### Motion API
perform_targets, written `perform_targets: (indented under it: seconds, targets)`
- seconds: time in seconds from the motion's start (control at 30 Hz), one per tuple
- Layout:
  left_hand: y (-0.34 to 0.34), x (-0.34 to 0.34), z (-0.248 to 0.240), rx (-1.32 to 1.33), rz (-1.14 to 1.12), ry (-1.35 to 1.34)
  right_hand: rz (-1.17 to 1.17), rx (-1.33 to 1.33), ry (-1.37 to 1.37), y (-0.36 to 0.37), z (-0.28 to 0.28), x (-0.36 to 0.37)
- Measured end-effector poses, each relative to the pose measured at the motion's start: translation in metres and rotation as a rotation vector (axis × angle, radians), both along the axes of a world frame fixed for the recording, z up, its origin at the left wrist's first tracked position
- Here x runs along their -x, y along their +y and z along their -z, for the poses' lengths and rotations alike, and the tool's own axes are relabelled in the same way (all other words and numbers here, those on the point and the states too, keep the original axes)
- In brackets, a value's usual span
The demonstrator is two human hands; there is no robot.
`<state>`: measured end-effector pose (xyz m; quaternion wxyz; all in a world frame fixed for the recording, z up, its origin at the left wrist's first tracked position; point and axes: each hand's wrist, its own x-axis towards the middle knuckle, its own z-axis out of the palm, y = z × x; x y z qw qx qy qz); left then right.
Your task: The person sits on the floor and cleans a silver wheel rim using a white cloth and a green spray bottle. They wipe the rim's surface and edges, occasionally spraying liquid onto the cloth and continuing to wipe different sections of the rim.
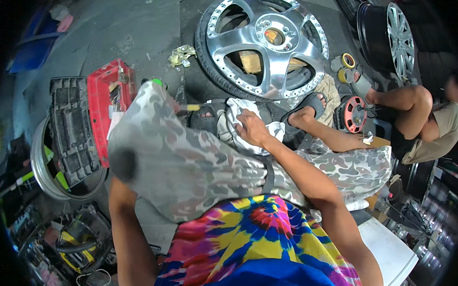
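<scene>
My right hand (251, 127) is closed over a crumpled white cloth (239, 108) between my feet, just below a large polished five-spoke wheel rim (277, 68). The rim lies face up on a black tyre (207, 65), with a piece of wood (250, 62) showing through its openings. My left arm (125, 230) runs down behind my raised left knee in camouflage trousers (152, 139), and the left hand is hidden there. Beside that leg, a small yellow-tipped thing (192, 107) pokes out; its kind is unclear.
At left are a red crate (98, 106) with tools, a black plastic tray (71, 131) and a bare rim (41, 160). Tape rolls (348, 60) and an orange-red reel (354, 114) stand at right, near a seated person (414, 107) and another wheel (397, 40).
</scene>
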<state>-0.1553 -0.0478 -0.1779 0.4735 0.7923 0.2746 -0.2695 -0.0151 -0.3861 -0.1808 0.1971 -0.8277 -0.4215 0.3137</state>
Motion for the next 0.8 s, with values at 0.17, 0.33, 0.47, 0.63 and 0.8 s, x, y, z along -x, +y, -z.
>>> perform_targets:
  seconds: [0.17,0.33,0.47,0.63,0.8]
  targets:
    - [-0.035,-0.046,-0.030,0.260,0.113,-0.170,0.299,-0.167,0.495,0.002,-0.057,-0.014]
    - [-0.047,-0.078,-0.077,1.005,0.254,-0.104,0.515,-0.430,0.571,0.074,-0.134,-0.018]
    - [-0.030,-0.096,-0.123,1.129,0.036,-0.222,0.408,-0.652,0.461,0.039,-0.091,-0.002]
    - [-0.010,-0.103,-0.164,1.022,-0.093,-0.536,0.284,-0.237,0.722,0.008,-0.059,0.039]
    - [0.030,-0.075,-0.184,0.458,-0.155,-0.462,0.620,-0.214,0.516,-0.060,-0.128,-0.030]
